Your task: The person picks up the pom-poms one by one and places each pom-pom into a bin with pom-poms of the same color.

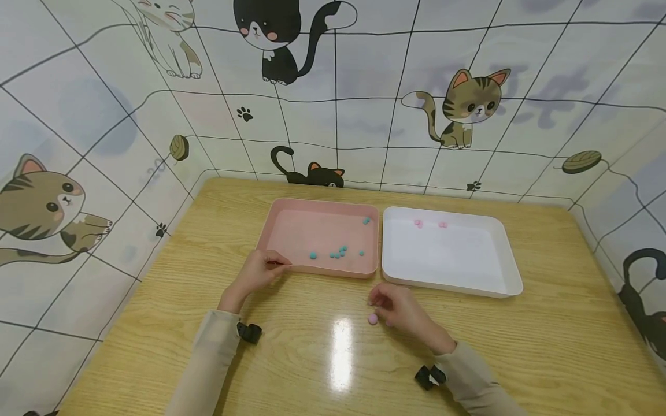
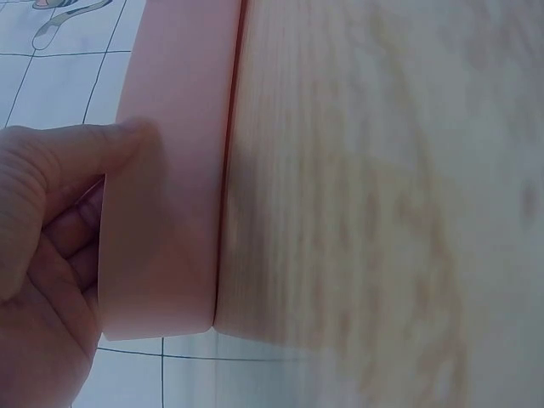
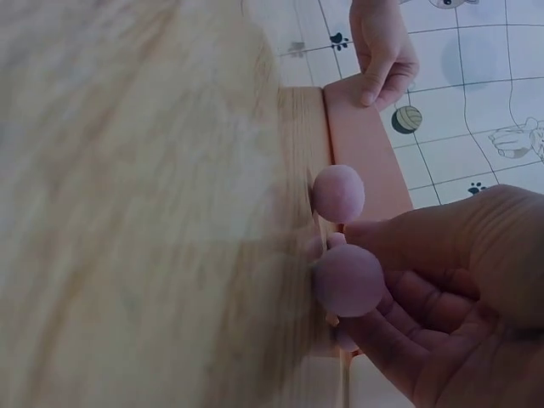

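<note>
My left hand (image 1: 260, 270) grips the near wall of a pink tray (image 1: 317, 269) at its left corner. In the left wrist view, the thumb (image 2: 127, 143) lies on the tray's outer wall, with the other fingers behind the rim. My right hand (image 1: 403, 309) is low over the table, fingers loosely bent, thumb and fingertips apart. Beside it on the table lies a pale pink ball (image 1: 372, 319). The right wrist view has a larger pink ball (image 3: 348, 280) overlapping the gap between thumb and fingers, another pink ball (image 3: 338, 193) beyond, and a smaller pink piece partly hidden.
Several small teal balls (image 1: 313, 255) lie in the pink tray. To its right stands a white tray (image 1: 452, 283) with two small pink clusters (image 1: 418, 223) near its far wall. Both trays sit on a wooden table (image 1: 291, 346) against a cat-patterned wall covering.
</note>
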`<state>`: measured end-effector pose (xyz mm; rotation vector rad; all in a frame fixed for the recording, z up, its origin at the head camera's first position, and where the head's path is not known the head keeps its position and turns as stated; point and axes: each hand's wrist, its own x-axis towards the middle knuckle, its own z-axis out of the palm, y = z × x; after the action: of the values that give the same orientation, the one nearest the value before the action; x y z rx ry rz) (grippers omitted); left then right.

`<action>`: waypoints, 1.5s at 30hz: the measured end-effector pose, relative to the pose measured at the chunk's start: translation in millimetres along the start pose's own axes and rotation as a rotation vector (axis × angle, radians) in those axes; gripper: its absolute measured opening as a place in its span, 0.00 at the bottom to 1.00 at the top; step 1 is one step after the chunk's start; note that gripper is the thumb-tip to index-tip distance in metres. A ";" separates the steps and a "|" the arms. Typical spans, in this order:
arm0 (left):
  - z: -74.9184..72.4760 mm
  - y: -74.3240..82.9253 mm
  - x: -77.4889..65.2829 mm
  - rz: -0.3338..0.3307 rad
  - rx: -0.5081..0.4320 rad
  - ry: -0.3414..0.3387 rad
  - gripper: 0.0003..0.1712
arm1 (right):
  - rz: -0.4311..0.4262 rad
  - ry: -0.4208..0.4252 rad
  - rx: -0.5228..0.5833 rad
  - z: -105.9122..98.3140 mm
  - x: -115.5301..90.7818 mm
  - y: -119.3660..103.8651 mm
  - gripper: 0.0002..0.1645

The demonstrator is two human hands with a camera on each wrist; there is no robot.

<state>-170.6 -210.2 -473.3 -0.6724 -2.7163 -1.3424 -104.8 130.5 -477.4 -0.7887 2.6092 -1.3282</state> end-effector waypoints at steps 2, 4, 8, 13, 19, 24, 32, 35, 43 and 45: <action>-0.2 0.2 -0.3 0.000 0.002 -0.002 0.03 | -0.018 -0.007 -0.021 0.1 -0.1 0.3 0.13; -0.4 0.6 -0.6 0.004 0.007 -0.002 0.03 | -0.017 -0.014 -0.035 0.3 -0.2 0.8 0.13; -0.8 1.9 -1.3 0.019 0.011 0.001 0.02 | 0.003 -0.029 -0.049 -0.4 -1.2 0.6 0.13; -0.9 2.1 -1.3 0.023 -0.005 0.003 0.03 | -0.005 -0.048 -0.064 -1.9 -2.4 -0.5 0.16; -0.8 1.6 -1.4 0.025 -0.010 0.002 0.03 | -0.025 -0.055 -0.089 -2.7 -2.7 -1.0 0.17; -0.7 1.8 -1.3 0.016 -0.002 0.000 0.03 | -0.021 -0.063 -0.110 -2.8 -2.2 -1.7 0.17; -0.6 2.9 -1.2 0.005 -0.005 -0.005 0.03 | -0.041 -0.064 -0.110 -3.4 -2.2 -2.4 0.18; -0.5 2.9 -1.3 0.009 -0.008 -0.005 0.03 | -0.046 -0.059 -0.101 -3.0 -2.3 -1.7 0.17; -0.5 2.1 -1.1 0.018 -0.007 -0.004 0.03 | -0.043 -0.046 -0.063 -3.6 -3.0 -1.3 0.17; -0.5 1.7 -0.8 0.019 -0.008 -0.003 0.03 | -0.037 -0.042 -0.039 -4.5 -2.9 -1.9 0.16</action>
<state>-169.3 -209.9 -471.9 -0.6986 -2.7011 -1.3500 -103.0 134.3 -473.6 -0.8649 2.6079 -1.2591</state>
